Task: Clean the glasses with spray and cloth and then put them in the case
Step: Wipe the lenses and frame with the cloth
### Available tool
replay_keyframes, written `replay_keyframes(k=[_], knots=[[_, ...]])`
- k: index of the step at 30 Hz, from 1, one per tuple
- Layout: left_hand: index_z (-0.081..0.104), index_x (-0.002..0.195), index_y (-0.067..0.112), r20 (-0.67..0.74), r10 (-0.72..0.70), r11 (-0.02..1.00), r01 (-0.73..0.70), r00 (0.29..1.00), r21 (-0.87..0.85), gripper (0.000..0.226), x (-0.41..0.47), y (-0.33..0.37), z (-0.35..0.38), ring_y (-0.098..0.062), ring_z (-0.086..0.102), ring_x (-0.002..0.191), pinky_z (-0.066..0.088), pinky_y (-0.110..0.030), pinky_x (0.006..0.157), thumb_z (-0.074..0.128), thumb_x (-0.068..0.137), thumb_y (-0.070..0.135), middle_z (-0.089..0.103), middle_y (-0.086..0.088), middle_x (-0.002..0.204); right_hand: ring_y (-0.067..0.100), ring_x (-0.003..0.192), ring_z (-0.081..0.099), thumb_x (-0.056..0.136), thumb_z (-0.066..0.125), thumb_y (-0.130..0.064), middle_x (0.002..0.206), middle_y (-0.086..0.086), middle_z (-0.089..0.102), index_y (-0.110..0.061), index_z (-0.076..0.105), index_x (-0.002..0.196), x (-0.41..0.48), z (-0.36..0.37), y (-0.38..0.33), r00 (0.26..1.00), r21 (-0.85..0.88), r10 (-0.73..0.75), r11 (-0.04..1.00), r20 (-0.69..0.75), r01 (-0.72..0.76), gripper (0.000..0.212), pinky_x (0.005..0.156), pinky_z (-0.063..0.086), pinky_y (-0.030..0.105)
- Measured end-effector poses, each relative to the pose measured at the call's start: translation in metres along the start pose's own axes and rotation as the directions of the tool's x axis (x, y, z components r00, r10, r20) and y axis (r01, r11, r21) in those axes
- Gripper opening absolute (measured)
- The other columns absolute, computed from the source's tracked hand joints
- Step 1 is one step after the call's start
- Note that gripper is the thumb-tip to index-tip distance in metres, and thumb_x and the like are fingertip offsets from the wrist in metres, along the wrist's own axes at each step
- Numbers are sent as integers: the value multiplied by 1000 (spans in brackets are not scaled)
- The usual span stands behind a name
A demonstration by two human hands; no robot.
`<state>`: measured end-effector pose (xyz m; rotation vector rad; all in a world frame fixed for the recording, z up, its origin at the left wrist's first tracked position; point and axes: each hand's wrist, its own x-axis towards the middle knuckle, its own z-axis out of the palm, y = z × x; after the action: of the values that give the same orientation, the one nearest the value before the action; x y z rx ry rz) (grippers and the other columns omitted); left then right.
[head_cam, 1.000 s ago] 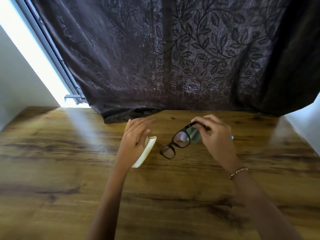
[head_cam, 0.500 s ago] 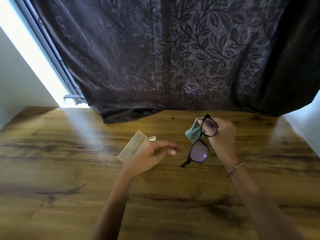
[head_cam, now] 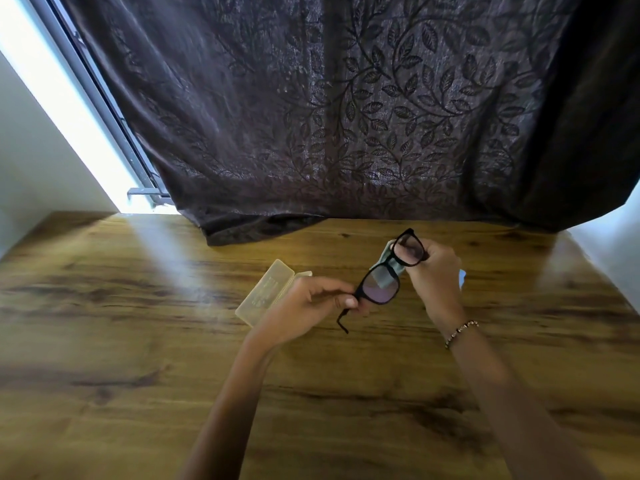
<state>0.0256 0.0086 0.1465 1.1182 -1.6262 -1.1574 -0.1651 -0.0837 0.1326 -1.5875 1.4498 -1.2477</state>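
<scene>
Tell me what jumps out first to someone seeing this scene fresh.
Black glasses held above the table's middle: the left hand pinches the near corner, and the right hand holds the far lens with a pale green cloth. An open yellowish case lies just left of them on the wooden table, under a dark leaf-patterned curtain.

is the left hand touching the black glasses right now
Touching. The head view shows the left hand pinching the lower corner of the black-framed glasses between thumb and fingers, with no gap visible at the frame.

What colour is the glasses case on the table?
The open plastic glasses case is pale translucent yellow, seen in the head view.
</scene>
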Motion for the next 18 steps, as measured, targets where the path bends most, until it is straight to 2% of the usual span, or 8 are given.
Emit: replay_keyframes(k=[2,3,6,9,11,14,17,18], knots=[[72,98,5,-69,-1,1000,2,998,15,17,1,3,-1,-9,68,97,47,-16,87,58,90,10,74,1,94,4,80,62,82,73,-26,86,-10,66,-25,67,99,0,1,2,997,28,60,998,50,-62,18,66,45,16],[71,100,4,-105,3,1000,-1,994,20,17,2,4,-1,-5,67,97,46,-12,85,58,90,9,74,2,93,2,80,61,81,74,-25,89,-10,65,-27,63,102,0,1,4,994,28,86,996,67,-88,24,62,45,11],[70,104,3,-195,-27,1000,28,980,6,21,8,4,-1,-2,66,95,44,-7,81,57,92,13,74,1,94,4,85,63,80,74,-14,95,-5,66,-24,61,96,-3,1,6,989,77,132,987,71,-138,23,60,47,9],[69,109,6,-238,-108,992,89,965,-91,23,14,1,0,-4,66,98,45,-8,82,55,93,15,74,-1,99,12,91,67,80,72,-9,94,-5,70,-26,67,87,-10,-1,5,988,167,130,975,86,-143,19,71,55,23],[69,111,11,-243,-158,982,127,957,-140,24,17,1,1,0,63,103,44,-9,86,54,94,19,73,4,103,13,92,68,82,70,-8,94,-5,71,-26,69,89,-17,-1,1,988,226,110,965,112,-133,19,74,57,29],[71,108,15,-270,-253,951,187,929,-246,23,23,2,4,2,61,104,42,-11,84,60,90,25,72,8,105,11,90,69,85,70,-12,93,-3,73,-24,65,99,-27,2,-8,989,285,53,954,141,-92,19,75,56,28],[72,105,9,-327,-313,916,192,891,-353,25,32,1,5,-12,65,101,48,-21,87,67,85,23,73,-3,103,11,84,70,84,72,-14,86,-1,74,-19,62,96,-35,7,-18,984,341,61,933,165,-115,16,73,55,27],[72,105,7,-345,-329,907,192,879,-376,26,34,1,5,-14,67,96,50,-21,83,68,84,22,73,-6,101,12,82,70,83,73,-15,85,-1,74,-18,63,93,-36,9,-20,984,343,57,933,170,-114,14,73,55,27]])
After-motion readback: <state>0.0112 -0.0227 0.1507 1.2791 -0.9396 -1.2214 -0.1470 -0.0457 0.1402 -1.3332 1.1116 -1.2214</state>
